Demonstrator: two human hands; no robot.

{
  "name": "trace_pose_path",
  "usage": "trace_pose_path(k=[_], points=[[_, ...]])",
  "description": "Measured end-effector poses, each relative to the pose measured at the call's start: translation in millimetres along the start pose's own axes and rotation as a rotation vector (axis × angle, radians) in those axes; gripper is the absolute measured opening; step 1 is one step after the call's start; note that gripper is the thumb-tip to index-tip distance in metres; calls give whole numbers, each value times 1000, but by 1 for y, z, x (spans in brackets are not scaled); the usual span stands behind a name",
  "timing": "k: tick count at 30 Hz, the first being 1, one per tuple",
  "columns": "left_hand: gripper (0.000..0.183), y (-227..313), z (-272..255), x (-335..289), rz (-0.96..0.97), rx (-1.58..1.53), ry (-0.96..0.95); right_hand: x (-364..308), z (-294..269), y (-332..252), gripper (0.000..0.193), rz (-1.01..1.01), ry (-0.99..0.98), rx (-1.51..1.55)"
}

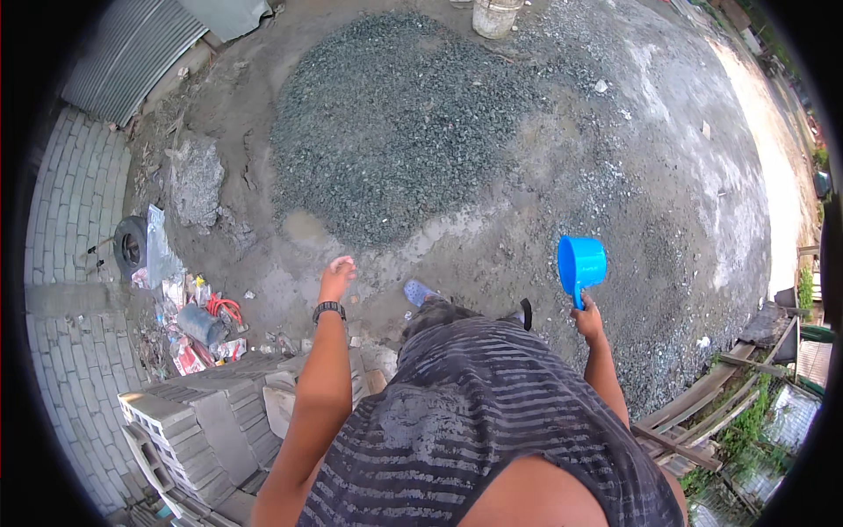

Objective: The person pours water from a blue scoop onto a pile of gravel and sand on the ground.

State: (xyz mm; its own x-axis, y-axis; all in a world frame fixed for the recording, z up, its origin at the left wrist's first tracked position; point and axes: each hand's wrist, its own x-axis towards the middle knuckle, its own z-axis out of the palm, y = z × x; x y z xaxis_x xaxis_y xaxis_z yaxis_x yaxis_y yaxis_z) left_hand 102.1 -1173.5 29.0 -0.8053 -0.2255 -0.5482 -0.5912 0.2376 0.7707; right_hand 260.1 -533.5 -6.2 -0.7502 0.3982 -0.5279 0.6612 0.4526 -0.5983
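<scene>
A blue plastic dipper (584,262) is held out at my right side, its handle in the closed fingers of my right hand (587,320). The round mouth of the dipper faces left, and its inside looks bare where it shows. My left hand (336,279), with a dark watch (329,310) on its wrist, hangs free over the wet ground. Its fingers are loosely bent and apart, with nothing in them. Beyond both hands spreads a wide, low heap of grey gravel (395,132).
Stacked concrete blocks (202,430) stand close at my left. Rubbish with a blue container (202,325) and a tyre (131,244) lie near the block wall (75,193). A dirty white bucket (496,18) stands beyond the gravel. Wooden planks (702,400) edge the lower right.
</scene>
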Motion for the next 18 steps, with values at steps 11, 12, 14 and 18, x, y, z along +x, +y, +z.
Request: trace_pose_path(k=[11, 12, 14, 18], points=[[72, -48, 163, -161, -315, 517, -386, -108, -91, 296, 9, 750, 2, 693], [72, -53, 167, -175, -315, 520, -386, -111, -96, 294, 7, 738, -39, 598], [77, -55, 183, -193, -441, 524, -447, -119, -110, 309, 5, 759, -36, 519], [75, -77, 198, -179, -301, 657, -514, -97, -110, 287, 28, 729, 149, 561]])
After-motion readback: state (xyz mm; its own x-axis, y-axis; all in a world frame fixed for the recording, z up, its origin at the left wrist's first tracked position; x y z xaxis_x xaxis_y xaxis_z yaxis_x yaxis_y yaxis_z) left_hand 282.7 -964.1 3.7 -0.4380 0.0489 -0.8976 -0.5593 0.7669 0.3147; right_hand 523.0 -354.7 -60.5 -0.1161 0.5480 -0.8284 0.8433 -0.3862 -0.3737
